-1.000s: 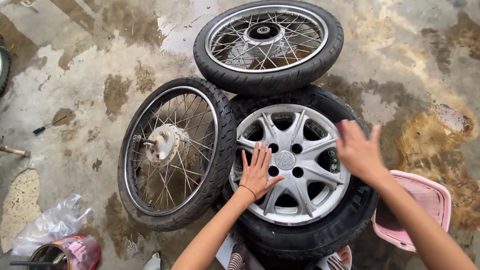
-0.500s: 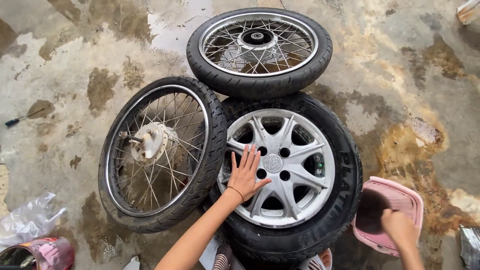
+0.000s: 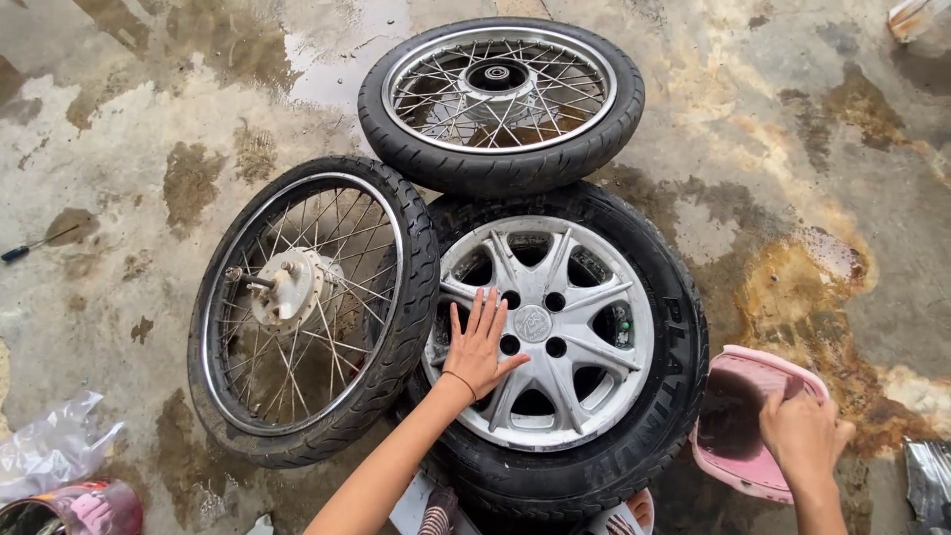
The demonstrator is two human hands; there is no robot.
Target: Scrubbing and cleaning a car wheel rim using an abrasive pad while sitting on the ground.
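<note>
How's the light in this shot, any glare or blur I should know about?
Head view: soft, even daylight with no hard shadows; the wet concrete floor gives a pale sheen near the top; the car wheel and the left hand are sharp; the right hand at the pink basin looks slightly soft; the wide lens bends the edges a little.

Left hand (image 3: 478, 347) lies flat on the alloy wheel (image 3: 555, 337) on the floor (image 3: 149, 119); just left of it a spoked wheel (image 3: 312, 307) leans on that tyre, and beyond the fingertips a second spoked wheel (image 3: 500, 94) overlaps its far edge. Right hand (image 3: 804, 436) sits on the near rim of a basin (image 3: 743, 426), just right of the alloy wheel. Far left of the left hand: screwdriver (image 3: 30, 246), plastic bag (image 3: 54, 446), can (image 3: 74, 507).
</note>
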